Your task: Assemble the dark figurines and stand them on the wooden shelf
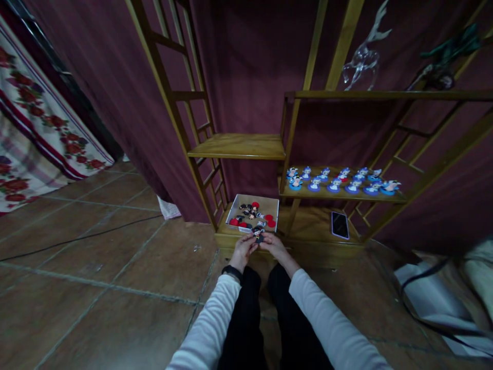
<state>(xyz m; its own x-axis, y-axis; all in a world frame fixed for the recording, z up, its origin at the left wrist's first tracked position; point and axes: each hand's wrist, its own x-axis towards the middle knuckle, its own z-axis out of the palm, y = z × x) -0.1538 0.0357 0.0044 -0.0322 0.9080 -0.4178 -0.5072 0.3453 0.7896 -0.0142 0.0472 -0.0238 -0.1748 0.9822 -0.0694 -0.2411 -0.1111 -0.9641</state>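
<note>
Between my two hands is a small figurine [258, 235], dark-haired with a black base and a bit of red on its front. My left hand [244, 251] grips it from the left, fingers closed against its side. From the right, the closed fingers of my right hand [273, 244] hold it too. Just beyond my fingers a shallow white box [272, 201] rests on the low shelf. Several loose figurine pieces [251, 216] and red round bases [271, 224] lie in it.
Two rows of small figurines [334, 185] on blue and purple bases stand on the right shelf [342, 196]. Below them lies a phone [340, 225]. A glass deer [362, 64] stands higher up. Bags [435, 295] sit at the right, and a cable [80, 238] crosses the tiled floor.
</note>
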